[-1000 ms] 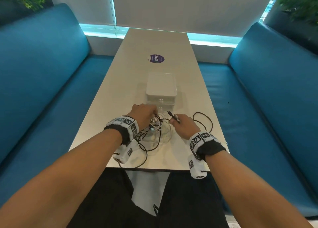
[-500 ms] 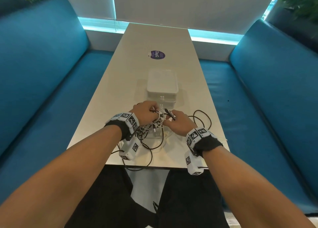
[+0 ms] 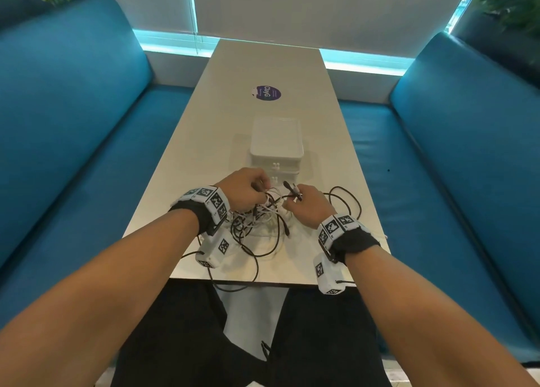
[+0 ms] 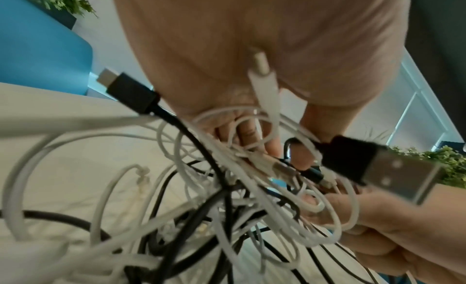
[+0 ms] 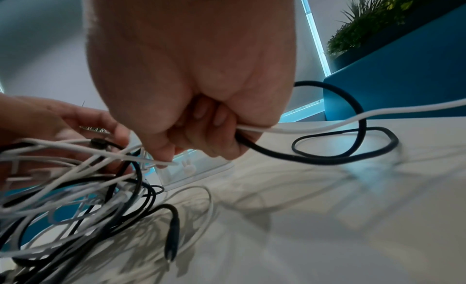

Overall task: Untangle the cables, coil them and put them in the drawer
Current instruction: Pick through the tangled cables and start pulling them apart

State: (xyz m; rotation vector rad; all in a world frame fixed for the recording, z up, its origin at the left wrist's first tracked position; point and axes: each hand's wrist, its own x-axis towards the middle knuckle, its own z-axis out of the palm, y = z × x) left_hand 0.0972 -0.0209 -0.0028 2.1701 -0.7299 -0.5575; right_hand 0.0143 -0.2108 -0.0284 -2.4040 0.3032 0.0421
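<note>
While both hands grip the cables (image 3: 260, 220) at the near end of a white table (image 3: 263, 65), left hand (image 3: 244, 188) and right hand (image 3: 309, 204) fingers curled round strands, drawer box (image 3: 276, 141) sits just beyond; blue benches (image 3: 73, 109) flank both sides.

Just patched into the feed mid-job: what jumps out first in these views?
A knot of black and white cables sits at the near end of the table, with the left hand and right hand both gripping strands of it. Just behind stands the white drawer box, drawers closed. One black cable loop trails off to the right.
</note>
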